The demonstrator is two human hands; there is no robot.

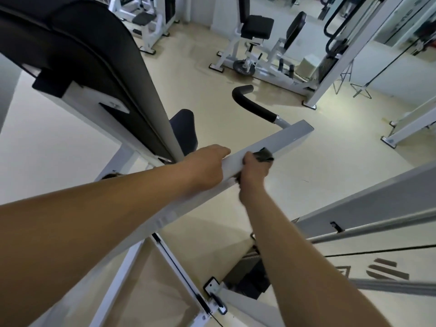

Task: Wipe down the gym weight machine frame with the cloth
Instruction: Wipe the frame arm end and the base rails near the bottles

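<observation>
A white square bar of the weight machine frame [285, 138] runs from lower left to upper right across the middle, ending near a black padded handle [253, 106]. My left hand [207, 166] rests on the bar's top and far side, fingers hooked over it. My right hand [254, 171] grips a dark grey cloth [265, 155] and presses it against the bar's near side, just right of the left hand. Part of the cloth is hidden under the bar and in my palm.
A large black back pad [77, 57] fills the upper left, with a dark seat [185, 131] below it. Another white frame beam [368, 208] crosses at right. Other white gym machines [259, 55] stand on the beige floor beyond. A cable and bracket [212, 296] sit below.
</observation>
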